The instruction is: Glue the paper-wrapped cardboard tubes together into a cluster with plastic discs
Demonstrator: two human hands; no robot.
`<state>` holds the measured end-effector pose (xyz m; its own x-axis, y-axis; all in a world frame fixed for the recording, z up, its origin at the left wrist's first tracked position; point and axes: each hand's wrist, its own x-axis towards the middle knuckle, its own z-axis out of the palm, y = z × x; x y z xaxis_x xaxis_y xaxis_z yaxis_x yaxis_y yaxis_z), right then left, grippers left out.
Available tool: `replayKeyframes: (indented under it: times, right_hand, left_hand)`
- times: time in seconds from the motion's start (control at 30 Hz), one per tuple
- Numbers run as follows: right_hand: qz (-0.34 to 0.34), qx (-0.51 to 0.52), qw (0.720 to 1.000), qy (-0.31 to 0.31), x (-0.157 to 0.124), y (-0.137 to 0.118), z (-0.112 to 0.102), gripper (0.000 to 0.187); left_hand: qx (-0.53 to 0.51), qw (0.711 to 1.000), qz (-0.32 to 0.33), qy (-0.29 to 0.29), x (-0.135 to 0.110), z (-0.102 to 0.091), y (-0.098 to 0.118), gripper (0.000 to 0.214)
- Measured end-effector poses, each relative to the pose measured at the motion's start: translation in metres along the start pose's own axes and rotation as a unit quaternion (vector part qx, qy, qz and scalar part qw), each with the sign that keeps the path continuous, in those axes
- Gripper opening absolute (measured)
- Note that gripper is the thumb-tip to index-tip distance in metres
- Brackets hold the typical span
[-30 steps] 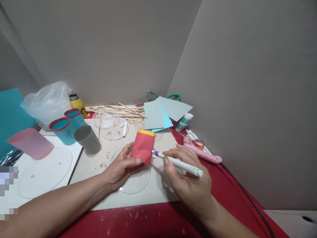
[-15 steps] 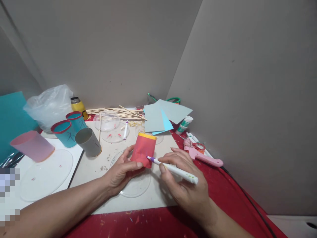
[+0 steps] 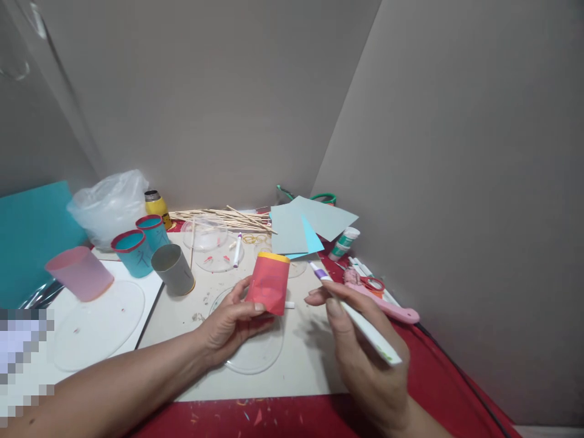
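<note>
My left hand (image 3: pixel 235 319) grips a red paper cylinder (image 3: pixel 270 283) with a yellow band around its top, thumb across its lower front. Below it a clear round plastic disc (image 3: pixel 262 359) lies on the pale board (image 3: pixel 310 365). Between thumb and fingers my right hand (image 3: pixel 369 347) holds a white marker (image 3: pixel 371 331), its purple tip uncapped and apart from the cylinder, pointing up and left. A small white piece (image 3: pixel 290 305), perhaps the marker's cap, shows just right of the cylinder's base.
Left stand blue cylinders with red rims (image 3: pixel 133 254), a grey cylinder (image 3: pixel 173 271) and a tilted pink one (image 3: pixel 79 274). Thin wooden sticks (image 3: pixel 219 218) and grey paper sheets (image 3: pixel 292 228) lie at the back. A pink glue gun (image 3: pixel 392 309) with a cord is at right.
My right hand has drawn the marker away from the red cylinder, to the right. My left hand still holds the cylinder. The whole view has shifted slightly.
</note>
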<state>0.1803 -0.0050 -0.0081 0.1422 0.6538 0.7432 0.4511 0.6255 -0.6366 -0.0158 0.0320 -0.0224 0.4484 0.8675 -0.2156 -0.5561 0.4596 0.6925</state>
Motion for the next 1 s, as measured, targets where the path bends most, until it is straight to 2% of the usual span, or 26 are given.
replayKeyframes:
  times: [0.13, 0.27, 0.43, 0.63, 0.9, 1.0]
  right_hand:
    - [0.071, -0.008, 0.997, 0.033, 0.005, -0.002, 0.004, 0.022]
    - [0.102, 0.006, 0.994, 0.041, 0.01, -0.002, 0.004, 0.024]
    - [0.087, 0.011, 0.996, 0.017, 0.016, 0.005, 0.001, 0.025]
    - [0.069, 0.03, 0.997, -0.01, 0.026, 0.013, 0.0, 0.013]
    - [0.086, 0.068, 0.991, -0.075, 0.028, 0.003, -0.003, 0.011]
    - [0.094, 0.073, 0.99, -0.07, 0.028, 0.001, -0.004, 0.013]
  left_hand:
    - [0.007, 1.0, 0.023, -0.008, -0.002, 0.003, 0.0, 0.075]
    - [0.041, 0.999, 0.026, -0.024, -0.004, 0.003, -0.001, 0.084]
    - [0.069, 0.996, 0.027, -0.047, -0.005, 0.001, -0.004, 0.1]
    - [0.079, 0.995, 0.019, -0.054, -0.005, 0.002, -0.004, 0.108]
    - [0.121, 0.99, 0.029, -0.063, -0.002, -0.006, -0.007, 0.118]
    - [0.137, 0.987, 0.036, -0.07, -0.003, -0.007, -0.007, 0.117]
